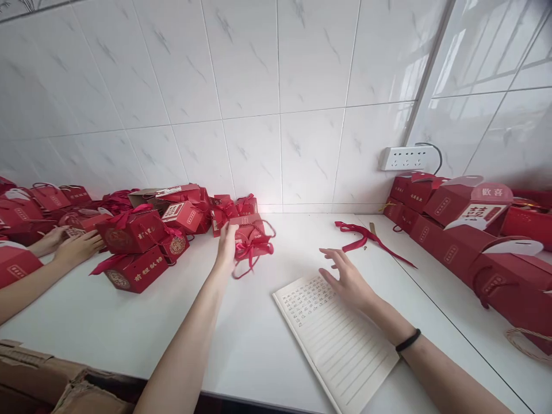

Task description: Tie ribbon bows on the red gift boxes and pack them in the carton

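My left hand (226,246) grips the left side of a small red gift box (250,230) near the middle of the table. The box has a ribbon bow on its front and a twisted cord handle looping at its right. Over the top edge of an open notebook (340,356) hovers my right hand (340,274), its fingers apart and holding nothing. Handwritten marks fill the upper rows of the page; the lower lines are blank. Just beyond my right fingertips lies a loose red ribbon (360,238).
Stacked red gift boxes (133,267) crowd the left, where another person's hands (80,247) touch one. More red boxes (457,247) line the right side. A white power strip (406,158) sits against the tiled wall. At the lower left is a cardboard carton (38,374).
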Demonstrator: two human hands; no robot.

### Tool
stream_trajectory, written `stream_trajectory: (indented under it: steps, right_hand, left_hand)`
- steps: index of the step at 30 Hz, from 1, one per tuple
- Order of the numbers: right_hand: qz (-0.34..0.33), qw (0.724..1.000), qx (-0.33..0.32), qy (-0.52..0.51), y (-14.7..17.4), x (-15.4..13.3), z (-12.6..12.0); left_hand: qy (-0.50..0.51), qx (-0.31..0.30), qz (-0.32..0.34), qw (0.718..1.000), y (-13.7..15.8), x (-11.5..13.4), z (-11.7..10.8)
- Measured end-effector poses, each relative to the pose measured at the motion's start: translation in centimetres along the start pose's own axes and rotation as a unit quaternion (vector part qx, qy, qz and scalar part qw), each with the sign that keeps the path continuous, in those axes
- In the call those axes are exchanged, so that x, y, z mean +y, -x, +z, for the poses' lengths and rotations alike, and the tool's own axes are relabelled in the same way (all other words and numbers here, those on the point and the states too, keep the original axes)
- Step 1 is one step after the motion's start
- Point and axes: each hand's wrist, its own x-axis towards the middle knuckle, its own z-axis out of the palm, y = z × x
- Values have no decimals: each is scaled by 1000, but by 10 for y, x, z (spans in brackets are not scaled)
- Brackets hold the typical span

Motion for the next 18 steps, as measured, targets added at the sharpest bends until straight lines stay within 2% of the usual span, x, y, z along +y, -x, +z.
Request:
stream_trajectory:
  steps: [1, 3, 6, 8, 10, 13, 18]
  right_hand:
    - [-7, 1000, -11, -29, 0, -5, 0]
    - [-11, 995, -33, -90, 1, -11, -1]
    - [11, 982, -57, -182, 3, -14, -4]
    - [32, 969, -68, -235, 4, -14, -6]
    - [49, 957, -70, -277, 3, -15, -6]
    - [78, 943, -43, -319, 1, -17, -6]
    - [109, 906, -55, -405, 1, -23, -6]
  left_hand:
    - [80, -43, -35, 995, 5, 0, 9]
    - [183, -124, -114, 969, 20, -1, 29]
    - [251, -251, -222, 908, 46, -5, 53]
    - [240, -321, -242, 884, 58, -10, 61]
    - [206, -376, -212, 878, 65, -14, 62]
    - [128, -430, -124, 885, 65, -18, 58]
    - [36, -420, 20, 907, 59, -23, 56]
